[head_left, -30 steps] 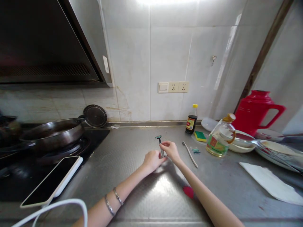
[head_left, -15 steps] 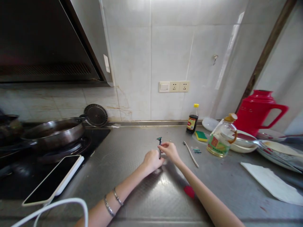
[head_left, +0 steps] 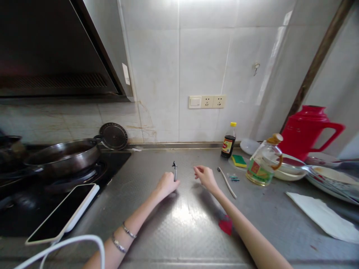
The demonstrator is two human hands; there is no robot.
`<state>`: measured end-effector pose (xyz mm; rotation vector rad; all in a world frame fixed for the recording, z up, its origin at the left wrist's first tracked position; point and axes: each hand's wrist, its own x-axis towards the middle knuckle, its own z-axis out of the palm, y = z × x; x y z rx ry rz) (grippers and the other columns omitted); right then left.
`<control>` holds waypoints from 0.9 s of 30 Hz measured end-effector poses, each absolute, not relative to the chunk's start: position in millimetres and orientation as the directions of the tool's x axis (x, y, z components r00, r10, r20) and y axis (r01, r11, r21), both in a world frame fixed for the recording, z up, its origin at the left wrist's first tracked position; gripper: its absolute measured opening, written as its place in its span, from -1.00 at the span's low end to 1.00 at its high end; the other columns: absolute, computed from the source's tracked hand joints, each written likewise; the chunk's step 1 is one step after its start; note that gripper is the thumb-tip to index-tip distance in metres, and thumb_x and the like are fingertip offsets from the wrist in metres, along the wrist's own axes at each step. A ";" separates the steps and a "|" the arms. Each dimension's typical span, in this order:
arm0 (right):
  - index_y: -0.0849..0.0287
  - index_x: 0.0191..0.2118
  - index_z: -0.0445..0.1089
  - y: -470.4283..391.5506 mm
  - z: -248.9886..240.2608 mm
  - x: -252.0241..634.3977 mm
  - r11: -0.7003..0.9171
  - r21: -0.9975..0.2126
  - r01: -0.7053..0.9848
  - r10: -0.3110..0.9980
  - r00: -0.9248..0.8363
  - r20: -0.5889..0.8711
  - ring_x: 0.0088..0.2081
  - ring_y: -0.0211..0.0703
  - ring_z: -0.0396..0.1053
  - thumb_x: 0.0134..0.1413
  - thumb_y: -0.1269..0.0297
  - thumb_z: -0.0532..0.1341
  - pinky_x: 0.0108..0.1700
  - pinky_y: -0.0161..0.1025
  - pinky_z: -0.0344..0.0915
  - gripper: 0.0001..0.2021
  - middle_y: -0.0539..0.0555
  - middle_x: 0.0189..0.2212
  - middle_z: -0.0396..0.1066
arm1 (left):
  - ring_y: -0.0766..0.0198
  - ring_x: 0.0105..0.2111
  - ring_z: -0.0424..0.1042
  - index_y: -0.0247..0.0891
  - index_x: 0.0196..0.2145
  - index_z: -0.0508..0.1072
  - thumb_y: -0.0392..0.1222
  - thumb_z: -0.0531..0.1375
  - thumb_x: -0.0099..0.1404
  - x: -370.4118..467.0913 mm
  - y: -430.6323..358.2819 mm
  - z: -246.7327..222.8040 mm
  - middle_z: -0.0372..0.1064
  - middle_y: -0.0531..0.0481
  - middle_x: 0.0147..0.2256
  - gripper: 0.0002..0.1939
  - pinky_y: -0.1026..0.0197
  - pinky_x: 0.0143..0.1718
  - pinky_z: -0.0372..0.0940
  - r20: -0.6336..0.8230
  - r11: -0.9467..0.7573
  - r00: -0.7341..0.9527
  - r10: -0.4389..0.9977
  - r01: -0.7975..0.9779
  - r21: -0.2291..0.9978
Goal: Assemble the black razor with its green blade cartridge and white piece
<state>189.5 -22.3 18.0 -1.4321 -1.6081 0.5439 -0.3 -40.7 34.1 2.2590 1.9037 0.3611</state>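
Held upright by my left hand (head_left: 167, 184), a razor (head_left: 175, 172) has its dark head at the top and its silvery handle running down into closed fingers. My right hand (head_left: 205, 176) is a short way to the right, apart from the razor, with thumb and fingers curled together. Whatever may be between those fingertips is too small to make out. Right of that hand lies a slim white stick (head_left: 227, 184) with a dark end. Beside it are small green pieces (head_left: 234, 178). A red piece (head_left: 226, 225) lies partly hidden by my right forearm.
On the right stand a soy sauce bottle (head_left: 228, 141), sponge (head_left: 239, 161), oil jug (head_left: 260, 170), red thermos (head_left: 304, 130) and dishes, with a white paper (head_left: 322, 216) nearer. On the left are a pan (head_left: 64, 160) on the stove and a phone (head_left: 61, 213) with a white cable.
My left hand has moved left with the razor. My right hand has come off the razor and moved slightly right. The green on the razor's head no longer shows.
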 end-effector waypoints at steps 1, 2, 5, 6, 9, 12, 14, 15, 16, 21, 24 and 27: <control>0.28 -0.38 0.44 -22.1 18.8 192.1 0.237 -0.788 0.568 0.942 0.066 0.330 -0.57 -0.19 0.42 0.06 0.09 0.00 -0.52 -0.37 0.21 -0.62 0.09 -0.59 0.45 | 0.22 -0.39 0.44 -0.40 -0.43 0.49 -0.18 0.07 0.13 -5.2 -39.3 33.7 0.45 -0.23 -0.42 -0.74 0.30 -0.40 0.20 0.067 -0.171 0.158 0.985 0.945 0.281; 0.27 -0.40 0.44 -21.9 19.4 194.3 0.242 -0.777 0.581 0.938 0.065 0.340 -0.57 -0.20 0.41 0.07 0.10 -0.01 -0.51 -0.37 0.21 -0.62 0.09 -0.59 0.44 | 0.23 -0.40 0.43 -0.40 -0.44 0.48 -0.18 0.07 0.12 -9.2 -38.3 32.8 0.45 -0.21 -0.43 -0.75 0.30 -0.41 0.20 0.055 -0.172 0.163 0.985 0.944 0.282; 0.28 -0.43 0.42 -21.6 19.8 199.0 0.254 -0.755 0.604 0.930 0.063 0.363 -0.57 -0.21 0.41 0.07 0.13 -0.02 -0.49 -0.38 0.20 -0.63 0.09 -0.59 0.43 | 0.22 -0.42 0.43 -0.39 -0.46 0.47 -0.19 0.08 0.11 -16.2 -37.0 28.3 0.44 -0.20 -0.45 -0.77 0.30 -0.44 0.19 0.011 -0.176 0.179 0.984 0.946 0.272; 0.29 -0.42 0.42 -21.3 19.4 200.2 0.256 -0.752 0.608 0.928 0.062 0.366 -0.58 -0.22 0.40 0.07 0.14 -0.02 -0.49 -0.38 0.20 -0.63 0.09 -0.59 0.42 | 0.22 -0.42 0.44 -0.39 -0.46 0.47 -0.19 0.08 0.11 -17.0 -36.9 26.6 0.44 -0.20 -0.45 -0.77 0.30 -0.44 0.20 0.003 -0.184 0.190 0.982 0.948 0.261; 0.30 -0.40 0.41 -19.7 17.5 203.1 0.248 -0.748 0.615 0.929 0.067 0.364 -0.59 -0.23 0.39 0.06 0.17 -0.02 -0.50 -0.38 0.19 -0.65 0.09 -0.58 0.41 | 0.16 -0.38 0.45 -0.37 -0.46 0.47 -0.16 0.05 0.12 -18.0 -36.6 22.1 0.45 -0.24 -0.41 -0.74 0.26 -0.42 0.23 0.012 -0.231 0.233 0.972 0.951 0.203; 0.28 -0.40 0.41 -18.4 16.3 205.2 0.251 -0.749 0.613 0.929 0.066 0.365 -0.60 -0.25 0.38 0.06 0.19 -0.03 -0.51 -0.39 0.18 -0.67 0.08 -0.57 0.40 | 0.06 -0.32 0.46 -0.34 -0.44 0.47 -0.14 0.03 0.12 -19.2 -36.6 21.0 0.45 -0.27 -0.37 -0.73 0.18 -0.37 0.26 0.027 -0.257 0.256 0.966 0.958 0.129; 0.29 -0.38 0.41 -18.2 16.3 206.2 0.259 -0.750 0.609 0.928 0.058 0.367 -0.60 -0.25 0.37 0.05 0.19 -0.03 -0.51 -0.39 0.18 -0.67 0.07 -0.57 0.40 | 0.03 -0.31 0.45 -0.32 -0.43 0.47 -0.14 0.02 0.12 -20.4 -36.9 22.4 0.46 -0.27 -0.35 -0.73 0.13 -0.34 0.27 0.016 -0.263 0.263 0.965 0.959 0.102; 0.29 -0.37 0.41 -18.1 16.5 206.8 0.259 -0.750 0.608 0.929 0.057 0.367 -0.60 -0.26 0.36 0.05 0.20 -0.03 -0.51 -0.39 0.19 -0.67 0.08 -0.57 0.40 | 0.02 -0.30 0.45 -0.31 -0.43 0.47 -0.14 0.02 0.12 -20.9 -37.3 23.6 0.46 -0.26 -0.35 -0.73 0.11 -0.32 0.28 0.006 -0.267 0.268 0.964 0.959 0.097; 0.30 -0.35 0.40 -18.0 16.9 207.8 0.256 -0.749 0.611 0.929 0.058 0.365 -0.60 -0.26 0.36 0.05 0.21 -0.03 -0.50 -0.39 0.19 -0.68 0.08 -0.55 0.41 | 0.02 -0.30 0.45 -0.30 -0.42 0.47 -0.14 0.02 0.13 -21.3 -37.8 24.9 0.46 -0.25 -0.35 -0.73 0.10 -0.31 0.28 -0.002 -0.270 0.271 0.963 0.958 0.095; 0.29 -0.24 0.37 -11.3 17.3 225.6 0.161 -0.663 0.731 0.933 0.106 0.343 -0.51 -0.24 0.37 0.00 0.31 0.03 -0.43 -0.39 0.19 -0.74 0.09 -0.48 0.44 | 0.01 -0.28 0.45 -0.28 -0.42 0.46 -0.12 0.01 0.14 -21.6 -41.2 29.8 0.46 -0.22 -0.34 -0.73 0.09 -0.29 0.28 -0.034 -0.280 0.283 0.958 0.956 0.083; 0.30 -0.23 0.35 -3.0 16.6 250.1 0.046 -0.558 0.829 0.929 0.169 0.328 -0.42 -0.20 0.39 -0.06 0.35 0.08 -0.40 -0.38 0.17 -0.76 0.11 -0.45 0.44 | 0.03 -0.27 0.45 -0.26 -0.40 0.46 -0.11 0.01 0.15 -21.0 -43.2 30.2 0.46 -0.20 -0.33 -0.74 0.10 -0.28 0.27 -0.033 -0.279 0.281 0.959 0.958 0.062; 0.29 -0.29 0.36 2.4 18.0 278.7 -0.071 -0.453 0.889 0.922 0.232 0.310 -0.34 -0.15 0.39 -0.08 0.35 0.12 -0.37 -0.37 0.15 -0.80 0.15 -0.43 0.44 | 0.05 -0.27 0.45 -0.25 -0.41 0.45 -0.11 0.01 0.16 -20.3 -44.4 30.1 0.46 -0.18 -0.33 -0.74 0.10 -0.27 0.27 -0.026 -0.286 0.287 0.957 0.957 0.051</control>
